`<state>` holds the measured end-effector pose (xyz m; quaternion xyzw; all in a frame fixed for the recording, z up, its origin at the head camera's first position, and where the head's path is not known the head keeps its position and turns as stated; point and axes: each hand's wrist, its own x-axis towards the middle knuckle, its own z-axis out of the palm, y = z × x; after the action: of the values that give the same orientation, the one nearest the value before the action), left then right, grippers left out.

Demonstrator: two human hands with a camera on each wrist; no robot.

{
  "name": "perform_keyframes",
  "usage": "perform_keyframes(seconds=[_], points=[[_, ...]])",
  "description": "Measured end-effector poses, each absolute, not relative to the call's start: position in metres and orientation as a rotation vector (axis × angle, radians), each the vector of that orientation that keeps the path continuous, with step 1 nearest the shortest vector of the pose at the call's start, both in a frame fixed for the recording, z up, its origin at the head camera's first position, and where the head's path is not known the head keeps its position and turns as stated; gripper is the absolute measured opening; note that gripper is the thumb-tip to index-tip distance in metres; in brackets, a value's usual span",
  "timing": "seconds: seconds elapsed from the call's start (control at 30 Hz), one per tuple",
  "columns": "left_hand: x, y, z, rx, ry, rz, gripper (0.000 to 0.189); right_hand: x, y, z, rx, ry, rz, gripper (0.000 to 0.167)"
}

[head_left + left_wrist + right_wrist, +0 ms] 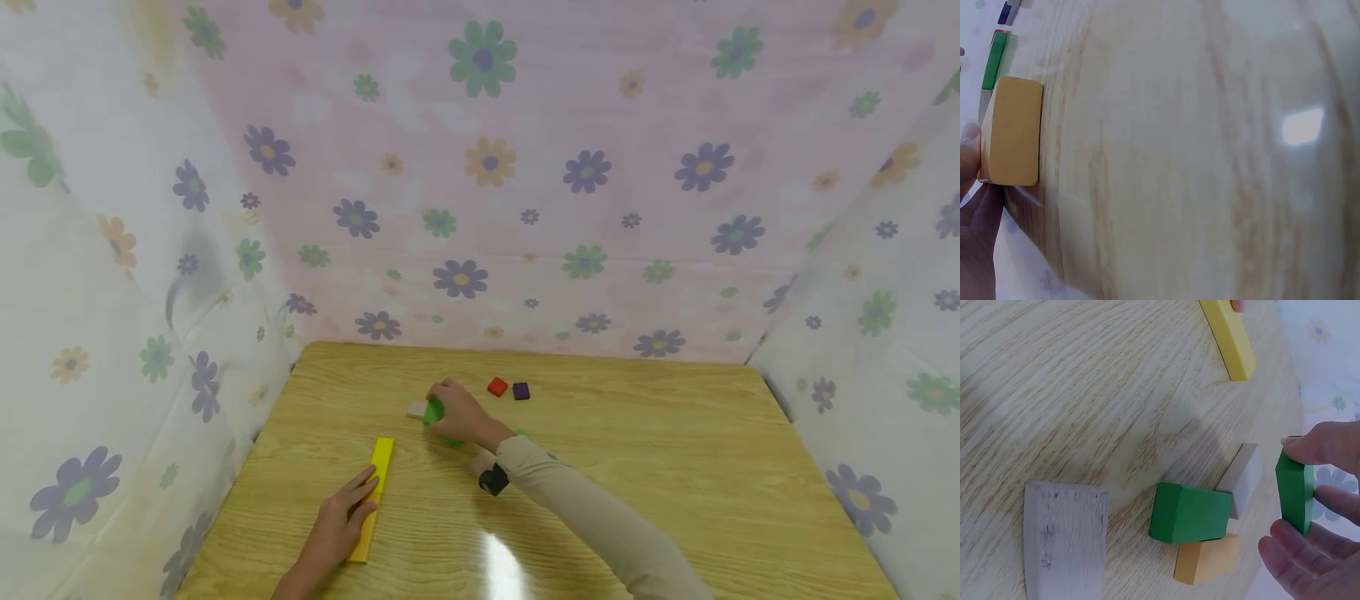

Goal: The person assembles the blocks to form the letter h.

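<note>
My right hand (465, 414) pinches a green block (1295, 487) between thumb and fingers, above the far left part of the table. Below it in the right wrist view lie a second green block (1191, 512), an orange block (1209, 557) touching it, and a pale wooden block (1241, 478) alongside. A larger pale block (1065, 537) lies apart from these. My left hand (333, 521) rests its fingers and thumb against two yellow blocks, a brighter far one (382, 458) and a deeper near one (363, 537), set end to end. The near block's end (1017, 131) fills part of the left wrist view.
A red block (497, 387) and a dark purple block (521, 391) lie near the back of the wood-grain table (637, 467). Floral sheets (525, 192) hang behind and on both sides. Part of the table is hidden under my right sleeve (585, 500).
</note>
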<state>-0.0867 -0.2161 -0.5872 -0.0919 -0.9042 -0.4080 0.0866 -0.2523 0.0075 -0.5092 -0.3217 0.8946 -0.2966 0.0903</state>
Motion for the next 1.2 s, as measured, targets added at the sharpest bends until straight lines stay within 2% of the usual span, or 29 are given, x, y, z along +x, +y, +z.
perform_keyframes(seconds=[0.8, 1.2], points=[[-0.087, -0.218, -0.587, -0.284, -2.691, -1.237, 0.037, -0.256, -0.029, -0.518, -1.022, 2.610, -0.880, 0.046], [-0.088, -0.216, -0.587, -0.272, -2.698, -1.251, 0.038, -0.253, -0.050, -0.522, -0.950, 2.593, -0.920, 0.047]])
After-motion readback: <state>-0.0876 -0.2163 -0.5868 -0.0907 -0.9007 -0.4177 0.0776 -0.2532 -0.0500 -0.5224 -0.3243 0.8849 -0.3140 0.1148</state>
